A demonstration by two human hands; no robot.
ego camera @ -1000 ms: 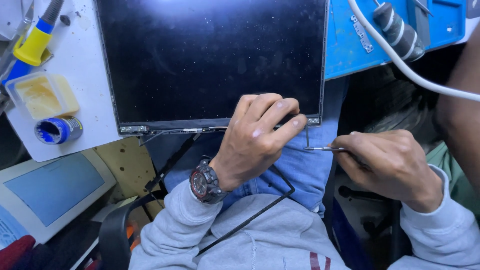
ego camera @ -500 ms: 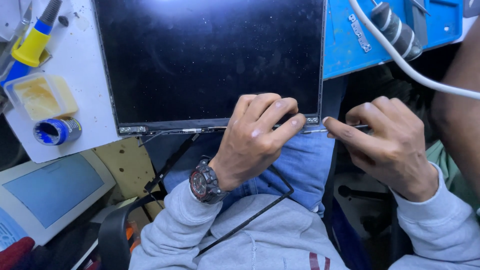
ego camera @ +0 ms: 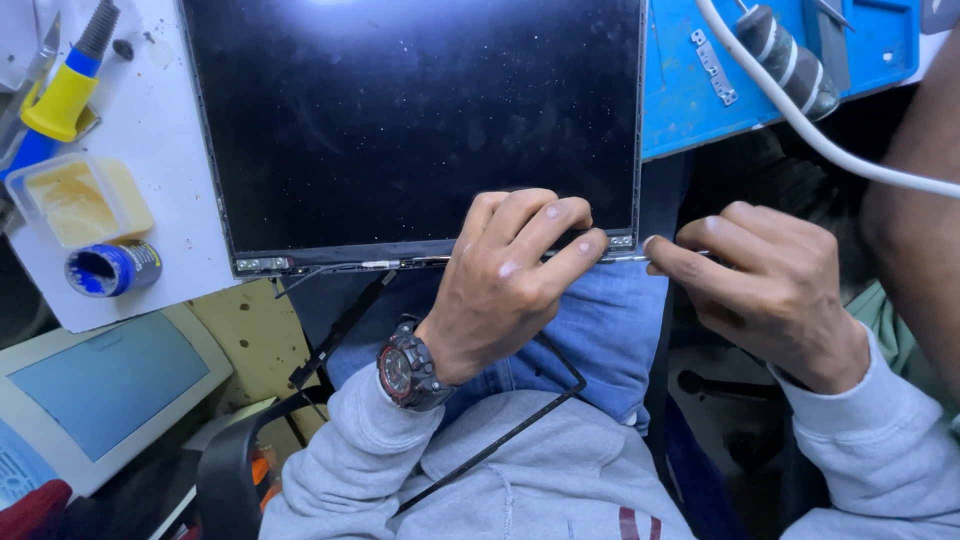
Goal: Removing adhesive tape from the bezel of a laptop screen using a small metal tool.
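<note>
Far out past the left hand's knuckles, on the white bench top point(ego camera: 140, 110), sit a yellow-and-blue handled tool point(ego camera: 60, 95), a clear shallow tub of amber paste point(ego camera: 75, 200) and a small round blue pot point(ego camera: 112, 268). Below these lies a pale tablet-like panel with a blue-grey face point(ego camera: 95, 390).

The left hand point(ego camera: 510, 290), with a dark round wristwatch point(ego camera: 405, 368) at its wrist, curls over the lower edge of the large black flat display panel point(ego camera: 420, 120). Its fingers point(ego camera: 545, 215) lie pressed together, bent, tips bearing on the panel's bottom strip near the lower right corner. A thin black frame strip point(ego camera: 520, 420) runs under the wrist across the grey sweatshirt.

Just beside those fingertips, the right hand point(ego camera: 770, 290) meets the same corner. Its thumb and forefinger point(ego camera: 690, 260) pinch a thin metal tool point(ego camera: 630, 258), whose tip touches the panel's corner.

Beyond the right fingers lie a blue work mat point(ego camera: 720, 100) and a white cable point(ego camera: 800, 130).
</note>
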